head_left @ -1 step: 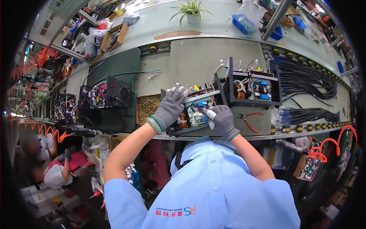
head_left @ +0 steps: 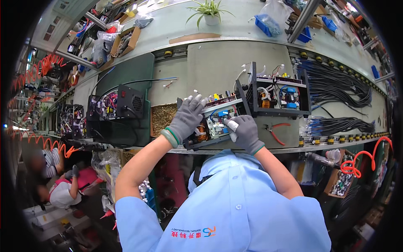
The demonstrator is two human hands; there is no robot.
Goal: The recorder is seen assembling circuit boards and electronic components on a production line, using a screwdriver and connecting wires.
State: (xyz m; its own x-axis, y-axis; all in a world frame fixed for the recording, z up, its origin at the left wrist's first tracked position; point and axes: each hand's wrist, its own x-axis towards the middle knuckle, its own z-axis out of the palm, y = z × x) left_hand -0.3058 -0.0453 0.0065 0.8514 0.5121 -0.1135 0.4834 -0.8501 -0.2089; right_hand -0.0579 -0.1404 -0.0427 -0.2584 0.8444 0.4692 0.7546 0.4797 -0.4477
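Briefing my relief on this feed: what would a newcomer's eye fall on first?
Likely the grey-gloved left hand and right hand, both at the open electronics unit near the centre. Next, the dense bundles of black cables on the right, and the green potted plant at the top of the view.

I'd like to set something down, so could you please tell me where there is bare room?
Bare: the grey board beyond the opened units, and the far bench between the potted plant and blue bin. Crowded: around the left hand and right hand, and under the black cables.
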